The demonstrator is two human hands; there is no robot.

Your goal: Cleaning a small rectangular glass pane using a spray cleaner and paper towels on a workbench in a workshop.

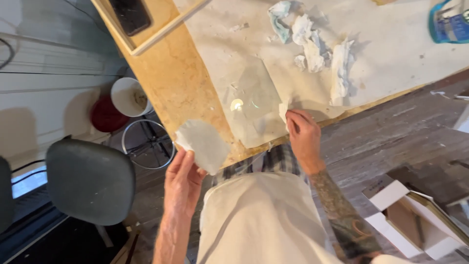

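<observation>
Here the person stands at the edge of a wooden worktop (181, 73) that is covered with a pale sheet. A clear pane of glass (251, 105) lies flat on this sheet, with its near edge close to the worktop's rim, probably so that both hands can reach it without leaning.

The left hand (183, 183) is lifted off the worktop, just beside its edge. Its fingers (181, 159) are closed on a whitish piece of paper (202, 144), which they hold from below, so the piece stands free in the air and touches nothing.

The right hand (304, 139) rests at the right edge of the pane. Its fingertips pinch a small white scrap (283, 110) against the glass; it looks like a wiping or peeling grip, but I cannot tell which.

Farther on the sheet lie several crumpled paper towels (312, 49), well apart from the pane, it seems put aside there. A teal object (447, 24) sits in the far corner.

On the floor, left of the worktop, are a grey stool (90, 181), a white bucket (129, 96) and a red one (105, 116). An open cardboard box (415, 220) lies at the right.
</observation>
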